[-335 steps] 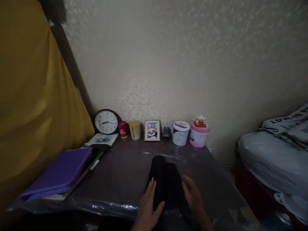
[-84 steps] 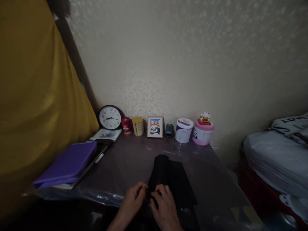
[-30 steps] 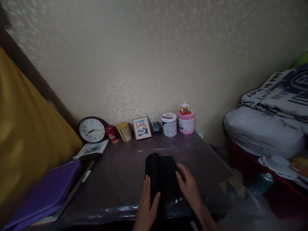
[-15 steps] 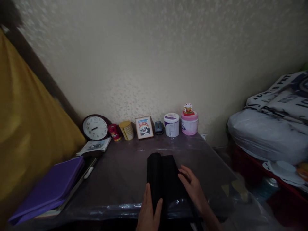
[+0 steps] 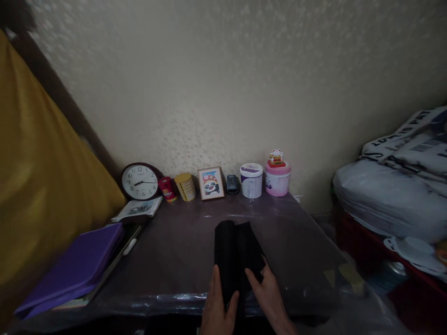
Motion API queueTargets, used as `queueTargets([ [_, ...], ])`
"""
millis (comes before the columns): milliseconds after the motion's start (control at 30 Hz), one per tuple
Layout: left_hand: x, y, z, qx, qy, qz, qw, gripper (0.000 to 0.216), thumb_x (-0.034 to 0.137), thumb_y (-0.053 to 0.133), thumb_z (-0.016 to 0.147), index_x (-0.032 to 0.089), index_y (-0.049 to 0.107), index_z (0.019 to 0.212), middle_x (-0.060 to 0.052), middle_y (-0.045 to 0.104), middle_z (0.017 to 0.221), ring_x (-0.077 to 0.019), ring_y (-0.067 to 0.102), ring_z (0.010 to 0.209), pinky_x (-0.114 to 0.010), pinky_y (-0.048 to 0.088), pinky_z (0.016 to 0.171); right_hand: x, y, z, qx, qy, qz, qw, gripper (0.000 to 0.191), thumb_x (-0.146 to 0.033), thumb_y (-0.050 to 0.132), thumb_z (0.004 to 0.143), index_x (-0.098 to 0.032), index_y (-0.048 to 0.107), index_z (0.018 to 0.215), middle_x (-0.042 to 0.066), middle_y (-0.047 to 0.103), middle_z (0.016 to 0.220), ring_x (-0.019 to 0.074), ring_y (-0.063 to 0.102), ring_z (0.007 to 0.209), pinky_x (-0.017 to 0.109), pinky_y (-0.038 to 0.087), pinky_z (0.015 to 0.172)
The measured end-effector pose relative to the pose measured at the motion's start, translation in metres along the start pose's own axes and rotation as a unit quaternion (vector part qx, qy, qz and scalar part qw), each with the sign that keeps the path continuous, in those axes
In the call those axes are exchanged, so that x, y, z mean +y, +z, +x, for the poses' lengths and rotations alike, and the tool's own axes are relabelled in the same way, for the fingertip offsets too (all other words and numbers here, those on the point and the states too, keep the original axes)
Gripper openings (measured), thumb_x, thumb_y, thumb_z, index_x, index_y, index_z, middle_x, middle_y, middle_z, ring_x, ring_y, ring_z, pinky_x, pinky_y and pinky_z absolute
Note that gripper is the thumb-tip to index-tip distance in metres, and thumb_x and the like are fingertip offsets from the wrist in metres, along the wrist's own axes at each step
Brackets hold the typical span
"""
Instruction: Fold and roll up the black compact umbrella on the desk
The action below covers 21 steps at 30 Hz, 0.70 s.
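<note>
We have a piece of black fabric in front of us near the close edge of the brown table, its left part rolled into a thick upright-pointing tube that runs away from us, its right part a looser flap; our left hand lies along the left side of the roll, its fingers straight and together, the thumb spread apart from them across the near part of the roll; our right hand is at the flap's right side, the thumb on top and the fingers at the outer edge, their tips partly hidden by the fabric, so we cannot tell whether they are clamped on it; along the wall we see, from left to right, a round clock, a red tin, a ribbed yellow container, a framed panda picture, a small dark device, a white and purple tub and a pink-lidded tub with a cat figurine on top; on our left a purple folder lies near a yellow curtain.
</note>
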<state>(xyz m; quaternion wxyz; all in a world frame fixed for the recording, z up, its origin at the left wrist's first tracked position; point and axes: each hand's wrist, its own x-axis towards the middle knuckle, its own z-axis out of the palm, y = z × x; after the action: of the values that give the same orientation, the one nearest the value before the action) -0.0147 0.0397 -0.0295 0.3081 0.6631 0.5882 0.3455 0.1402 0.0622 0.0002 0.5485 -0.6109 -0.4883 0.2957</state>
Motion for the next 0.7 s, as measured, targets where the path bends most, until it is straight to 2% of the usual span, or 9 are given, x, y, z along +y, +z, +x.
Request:
queueTargets([
  [233, -0.009, -0.001, 0.002, -0.043, 0.011, 0.017, 0.999, 0.077, 0.037, 0.044, 0.082, 0.005, 0.005, 0.140, -0.015, 0.012, 0.148, -0.0213, 0.016, 0.136, -0.038, 0.023, 0.110, -0.028, 0.026, -0.005, -0.088, -0.096, -0.074, 0.989, 0.042, -0.027, 0.046, 0.079, -0.017, 0.052, 0.119, 0.008, 0.058, 0.120, 0.0200, 0.053, 0.111, 0.035, 0.043, 0.095],
  [433, -0.012, 0.006, -0.002, 0.017, 0.041, 0.017, 0.999, 0.073, 0.027, 0.045, 0.077, 0.006, 0.012, 0.140, -0.016, 0.017, 0.147, -0.0227, 0.019, 0.135, -0.039, 0.023, 0.109, -0.033, 0.043, -0.013, -0.137, -0.115, -0.179, 0.968, 0.039, -0.023, 0.043, 0.081, -0.018, 0.055, 0.118, 0.008, 0.057, 0.121, 0.0228, 0.050, 0.114, 0.038, 0.043, 0.095],
  [567, -0.013, 0.003, -0.001, 0.011, 0.034, 0.019, 0.999, 0.065, 0.031, 0.046, 0.077, 0.007, 0.029, 0.135, -0.020, 0.027, 0.143, -0.0285, 0.023, 0.133, -0.045, 0.022, 0.108, -0.038, 0.045, -0.017, -0.156, -0.166, -0.208, 0.951, 0.036, -0.016, 0.043, 0.080, -0.022, 0.059, 0.112, 0.005, 0.062, 0.112, 0.0209, 0.055, 0.107, 0.034, 0.045, 0.091],
  [700, -0.018, -0.014, 0.001, -0.056, 0.027, -0.016, 0.998, 0.060, 0.037, 0.055, 0.072, 0.014, 0.044, 0.126, -0.019, 0.042, 0.135, -0.0308, 0.036, 0.127, -0.046, 0.029, 0.105, -0.050, 0.042, -0.021, -0.178, -0.185, -0.229, 0.939, 0.035, -0.010, 0.045, 0.079, -0.025, 0.062, 0.105, 0.003, 0.063, 0.098, 0.0179, 0.058, 0.096, 0.032, 0.045, 0.088],
])
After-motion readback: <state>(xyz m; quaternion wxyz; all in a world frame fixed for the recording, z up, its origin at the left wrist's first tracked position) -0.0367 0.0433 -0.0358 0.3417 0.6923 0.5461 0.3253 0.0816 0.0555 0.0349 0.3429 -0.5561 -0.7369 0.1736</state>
